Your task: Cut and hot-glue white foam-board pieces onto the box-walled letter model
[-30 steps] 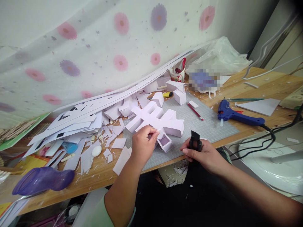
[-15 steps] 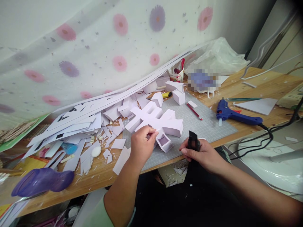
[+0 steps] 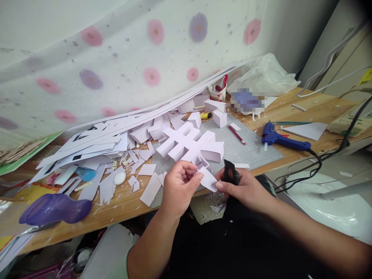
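My left hand (image 3: 178, 188) pinches a small white board piece (image 3: 207, 180) between thumb and fingertips, above the front edge of the cutting mat. My right hand (image 3: 247, 188) is closed around a black tool (image 3: 231, 172) with a flat dark tip, which looks like a utility knife; its lower part is hidden by the hand. The right thumb and finger also touch the piece's lower right corner. Just beyond both hands lies a white branched 3D board shape (image 3: 190, 141) with raised walls, its near end partly hidden by the held piece.
Grey cutting mat (image 3: 255, 153) lies under the shape, with a red pencil (image 3: 236, 135) on it. Right of it rests a blue glue gun (image 3: 286, 140) with a black cable. White board offcuts (image 3: 147, 169) and a stack of sheets (image 3: 95, 145) cover the left side, near a purple object (image 3: 55, 209).
My left hand has picked up a small white piece and moved it right, toward the front edge. My right hand has come slightly left, and its fingers now meet the piece.
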Motion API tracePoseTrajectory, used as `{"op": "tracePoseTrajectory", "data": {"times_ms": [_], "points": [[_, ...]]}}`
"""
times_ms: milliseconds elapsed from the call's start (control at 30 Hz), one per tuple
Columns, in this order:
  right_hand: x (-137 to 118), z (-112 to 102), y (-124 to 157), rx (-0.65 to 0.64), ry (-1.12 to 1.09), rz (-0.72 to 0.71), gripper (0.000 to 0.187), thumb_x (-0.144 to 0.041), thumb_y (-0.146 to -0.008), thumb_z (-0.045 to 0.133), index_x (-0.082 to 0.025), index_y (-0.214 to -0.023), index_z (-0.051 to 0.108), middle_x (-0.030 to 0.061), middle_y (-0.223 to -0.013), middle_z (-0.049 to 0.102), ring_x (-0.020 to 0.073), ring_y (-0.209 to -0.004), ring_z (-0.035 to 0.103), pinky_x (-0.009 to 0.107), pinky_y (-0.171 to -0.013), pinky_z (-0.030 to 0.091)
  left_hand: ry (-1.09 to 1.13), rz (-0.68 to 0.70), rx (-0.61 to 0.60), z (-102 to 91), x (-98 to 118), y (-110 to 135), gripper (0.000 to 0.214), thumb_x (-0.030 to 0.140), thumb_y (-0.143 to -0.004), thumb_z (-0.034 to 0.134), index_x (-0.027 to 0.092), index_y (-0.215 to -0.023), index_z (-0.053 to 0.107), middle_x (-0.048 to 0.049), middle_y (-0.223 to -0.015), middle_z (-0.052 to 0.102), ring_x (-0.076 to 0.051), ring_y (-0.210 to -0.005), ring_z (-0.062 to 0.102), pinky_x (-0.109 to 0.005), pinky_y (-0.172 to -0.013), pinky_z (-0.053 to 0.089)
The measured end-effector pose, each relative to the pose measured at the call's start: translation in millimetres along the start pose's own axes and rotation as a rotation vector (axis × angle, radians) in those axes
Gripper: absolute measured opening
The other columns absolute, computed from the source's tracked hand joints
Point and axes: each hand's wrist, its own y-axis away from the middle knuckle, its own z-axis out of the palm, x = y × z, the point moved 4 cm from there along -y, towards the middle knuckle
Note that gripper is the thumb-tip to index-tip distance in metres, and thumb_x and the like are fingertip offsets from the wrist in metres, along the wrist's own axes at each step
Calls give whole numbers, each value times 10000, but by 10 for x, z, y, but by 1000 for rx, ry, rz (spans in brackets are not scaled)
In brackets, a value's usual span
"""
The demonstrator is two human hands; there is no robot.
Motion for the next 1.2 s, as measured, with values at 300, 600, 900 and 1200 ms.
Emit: {"op": "tracePoseTrajectory", "data": {"times_ms": [300, 600, 900, 1200], "points": [[229, 505, 249, -117, -436, 204, 282, -376, -698, 751, -130, -662, 617, 2, -517, 598, 75, -410, 475, 200, -414, 374, 581, -231, -337, 44, -387, 529, 448, 359, -720, 752, 216, -1124, 621, -81, -1083, 649, -160, -665, 630, -327, -612, 508], [300, 570, 362, -102, -243, 170, 302, -431, -786, 679, -135, -837, 647, 10, -578, 613, 97, -462, 501, 224, -460, 397, 707, -301, -137, -83, -578, 771, 251, 268, -691, 784, 156, -837, 614, 25, -638, 604, -105, -531, 574, -238, -543, 480], [82, 492, 413, -150, 838, -268, 74, -233, -808, 568, -184, -755, 586, 14, -674, 607, 127, -600, 521, 242, -574, 379, 765, -441, -240, -111, -640, 974, 263, 363, -738, 728, 134, -774, 605, -11, -560, 620, -111, -428, 572, -186, -411, 451], [126, 580, 433, -154, 1072, -392, 58, -167, -770, 506, -192, -733, 542, 33, -671, 617, 150, -605, 558, 239, -569, 368, 853, -524, -232, -61, -667, 1055, 218, 285, -706, 758, 133, -774, 617, 28, -531, 544, -53, -394, 457, -153, -387, 366]]}}
